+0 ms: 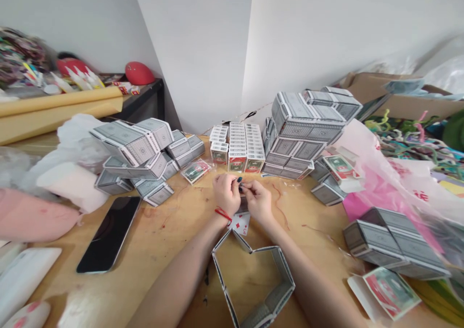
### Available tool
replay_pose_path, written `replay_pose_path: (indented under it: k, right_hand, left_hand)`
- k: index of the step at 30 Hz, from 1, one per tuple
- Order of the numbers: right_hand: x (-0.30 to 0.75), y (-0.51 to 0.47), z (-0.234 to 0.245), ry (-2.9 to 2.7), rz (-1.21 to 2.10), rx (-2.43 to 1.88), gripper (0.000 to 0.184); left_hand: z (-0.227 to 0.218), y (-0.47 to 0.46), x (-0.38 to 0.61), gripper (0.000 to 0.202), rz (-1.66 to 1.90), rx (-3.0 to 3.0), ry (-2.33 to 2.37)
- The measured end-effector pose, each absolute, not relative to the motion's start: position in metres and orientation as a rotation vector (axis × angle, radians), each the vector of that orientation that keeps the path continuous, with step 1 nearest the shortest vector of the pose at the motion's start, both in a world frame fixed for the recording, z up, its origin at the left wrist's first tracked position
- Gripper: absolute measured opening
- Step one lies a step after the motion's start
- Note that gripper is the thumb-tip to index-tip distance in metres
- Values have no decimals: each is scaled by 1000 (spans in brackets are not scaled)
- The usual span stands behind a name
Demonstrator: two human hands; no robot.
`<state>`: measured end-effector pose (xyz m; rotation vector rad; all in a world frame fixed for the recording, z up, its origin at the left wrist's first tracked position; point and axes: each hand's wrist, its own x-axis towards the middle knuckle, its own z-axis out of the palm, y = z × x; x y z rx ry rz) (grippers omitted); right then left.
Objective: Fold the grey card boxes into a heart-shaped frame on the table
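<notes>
My left hand [226, 192] and my right hand [258, 200] meet over the middle of the table, fingertips pinched together. What they grip is small and mostly hidden by the fingers. A playing card [239, 224] with red diamonds shows face up just below them, between my wrists. Nearer to me, between my forearms, stands a heart-shaped ring of folded cards [285, 266], its notch pointing towards the hands. Beyond my fingers several packed card boxes [237, 146] stand in rows. A wrapped card pack [196, 171] lies left of them.
Folded-card blocks are stacked on the left [126, 141] and higher on the right [308, 120]. A black phone [109, 233] lies at left. At right are an opened card box [391, 291], another card block [395, 241] and a pink plastic bag [391, 178].
</notes>
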<state>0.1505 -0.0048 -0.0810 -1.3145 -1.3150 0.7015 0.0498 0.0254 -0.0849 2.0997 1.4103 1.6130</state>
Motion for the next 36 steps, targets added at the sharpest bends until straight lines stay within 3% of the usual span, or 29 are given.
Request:
replay_pose_path:
  k: [11, 17, 22, 32, 36]
  right_hand:
    - [151, -4, -83, -1367, 647, -1364, 14]
    - [154, 3, -90, -1052, 909, -1234, 10]
    - [165, 8, -89, -714, 1126, -981, 17]
    - [172, 9, -89, -670, 1193, -933, 21]
    - [172, 9, -87, -858, 1044, -1021, 27]
  left_hand:
    - [-90, 27, 54, 17, 1586, 1998, 1541]
    - [-86, 31, 54, 6, 1524, 1936, 1373]
    - [-84, 32, 58, 37, 1507, 1430, 1153]
    - [-95, 37, 59, 16, 1376, 1244, 1136]
    - [-98, 37, 55, 10, 1347, 1426, 1180]
